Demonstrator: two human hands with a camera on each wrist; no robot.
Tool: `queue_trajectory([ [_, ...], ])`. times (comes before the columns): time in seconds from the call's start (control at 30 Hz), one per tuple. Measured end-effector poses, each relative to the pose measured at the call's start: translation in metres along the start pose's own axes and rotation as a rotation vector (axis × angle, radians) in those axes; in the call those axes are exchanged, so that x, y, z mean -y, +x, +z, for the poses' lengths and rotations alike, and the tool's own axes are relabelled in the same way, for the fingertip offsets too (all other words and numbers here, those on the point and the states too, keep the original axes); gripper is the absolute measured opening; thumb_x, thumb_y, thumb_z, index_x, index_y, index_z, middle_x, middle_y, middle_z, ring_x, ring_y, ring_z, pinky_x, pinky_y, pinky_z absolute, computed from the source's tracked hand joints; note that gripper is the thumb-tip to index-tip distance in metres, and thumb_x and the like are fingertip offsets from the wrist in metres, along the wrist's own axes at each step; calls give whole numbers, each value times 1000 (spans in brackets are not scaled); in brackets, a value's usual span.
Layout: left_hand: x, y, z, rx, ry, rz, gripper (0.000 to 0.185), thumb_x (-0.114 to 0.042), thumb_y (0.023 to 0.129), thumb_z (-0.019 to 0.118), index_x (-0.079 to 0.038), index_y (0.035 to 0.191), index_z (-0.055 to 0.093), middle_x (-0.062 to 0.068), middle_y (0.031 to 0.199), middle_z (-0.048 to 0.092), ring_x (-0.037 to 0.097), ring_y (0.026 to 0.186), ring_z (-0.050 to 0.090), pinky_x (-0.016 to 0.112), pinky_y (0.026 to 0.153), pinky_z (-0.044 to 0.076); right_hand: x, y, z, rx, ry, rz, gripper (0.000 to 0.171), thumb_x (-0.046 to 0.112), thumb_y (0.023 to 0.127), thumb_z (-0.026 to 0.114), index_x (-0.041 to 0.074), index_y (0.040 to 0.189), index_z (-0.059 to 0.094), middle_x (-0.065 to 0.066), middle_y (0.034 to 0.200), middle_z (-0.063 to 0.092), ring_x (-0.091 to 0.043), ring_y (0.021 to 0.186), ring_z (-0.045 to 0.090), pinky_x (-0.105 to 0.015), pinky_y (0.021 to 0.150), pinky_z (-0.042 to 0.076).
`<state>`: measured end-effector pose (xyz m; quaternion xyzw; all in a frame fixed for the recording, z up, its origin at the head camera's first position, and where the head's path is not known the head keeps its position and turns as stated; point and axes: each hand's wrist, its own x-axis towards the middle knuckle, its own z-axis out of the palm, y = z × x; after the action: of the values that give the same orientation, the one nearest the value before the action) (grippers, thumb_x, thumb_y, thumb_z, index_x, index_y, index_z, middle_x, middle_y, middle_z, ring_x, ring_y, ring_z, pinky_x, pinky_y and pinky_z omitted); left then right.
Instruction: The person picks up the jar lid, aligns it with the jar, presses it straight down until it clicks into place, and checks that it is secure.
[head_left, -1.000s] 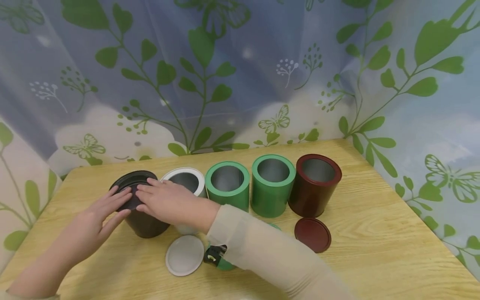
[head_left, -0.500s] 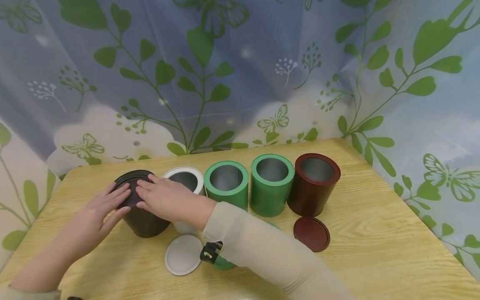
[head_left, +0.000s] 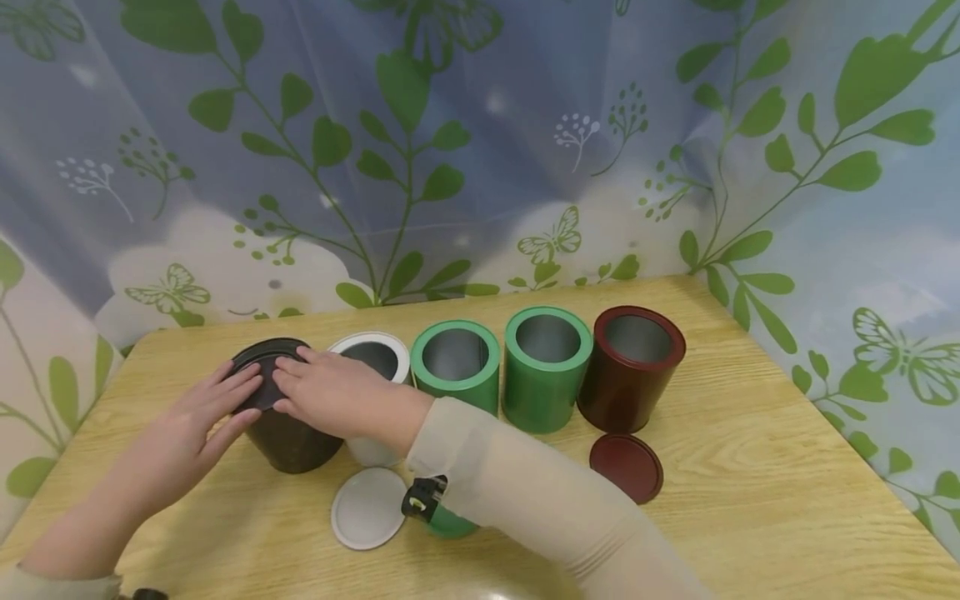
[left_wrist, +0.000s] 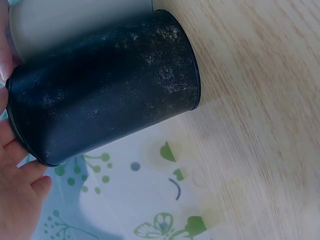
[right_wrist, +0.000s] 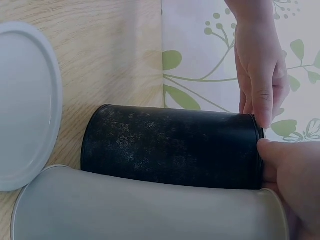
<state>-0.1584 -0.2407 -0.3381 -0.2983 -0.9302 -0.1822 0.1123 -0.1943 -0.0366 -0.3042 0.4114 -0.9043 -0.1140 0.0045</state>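
The black can [head_left: 292, 446] is standing upright at the left end of the row on the bench [head_left: 757, 483], its long axis running vertically, and its top is lying directly under both hands. The left hand [head_left: 180, 442] is reaching in from the near left and the right hand [head_left: 348, 400] is crossing over the white can [head_left: 375, 452] from the right; both are touching the black lid [head_left: 264, 383], so neither is lying nearer. Their fingers are stretching fairly straight across it, thumbs coming to the near edge, and neither hand is wrapping round anything. Whether the lid is sitting fully down cannot be told. Counting, five cans are standing in line: one black, one white, two green cans [head_left: 543, 400] and one dark red can [head_left: 626, 392]. Besides the black lid, one white lid [head_left: 367, 508] and one dark red lid [head_left: 626, 468] are lying in front, while a green piece [head_left: 452, 523] is showing partly beneath the right forearm, its full number staying hidden.
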Motion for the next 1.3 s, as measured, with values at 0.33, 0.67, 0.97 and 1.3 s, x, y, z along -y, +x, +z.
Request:
queue_trajectory([
  [0.33, 2, 3, -1, 10, -11, -11, 47, -21, 96, 54, -1, 137, 45, 17, 143, 39, 29, 139, 18, 56, 106, 19, -1, 5, 0, 22, 54, 33, 54, 47, 100, 21, 22, 147, 30, 7, 151, 25, -14, 139, 18, -25, 111, 15],
  [0.67, 3, 5, -2, 37, -30, -7, 44, -19, 98, 49, 1, 138, 44, 19, 143, 38, 33, 139, 17, 56, 107, 16, -2, 8, -1, 39, 27, 40, 54, 47, 101, 19, 22, 148, 29, 7, 151, 24, -14, 139, 18, -25, 110, 16],
  [0.97, 3, 10, -2, -3, 2, 52, 38, -14, 99, 46, 6, 132, 49, 24, 137, 43, 39, 135, 24, 51, 109, 15, -2, 8, -1, 44, 34, 62, 54, 47, 100, 18, 23, 148, 28, 9, 152, 22, -13, 140, 14, -25, 111, 14],
  [1.3, 1, 12, -3, -7, 32, 32, 36, -16, 98, 49, 4, 127, 54, 26, 136, 43, 46, 124, 37, 66, 96, 24, -3, 8, -1, 45, 35, 63, 54, 47, 100, 19, 24, 148, 29, 9, 151, 24, -12, 139, 16, -26, 110, 19],
])
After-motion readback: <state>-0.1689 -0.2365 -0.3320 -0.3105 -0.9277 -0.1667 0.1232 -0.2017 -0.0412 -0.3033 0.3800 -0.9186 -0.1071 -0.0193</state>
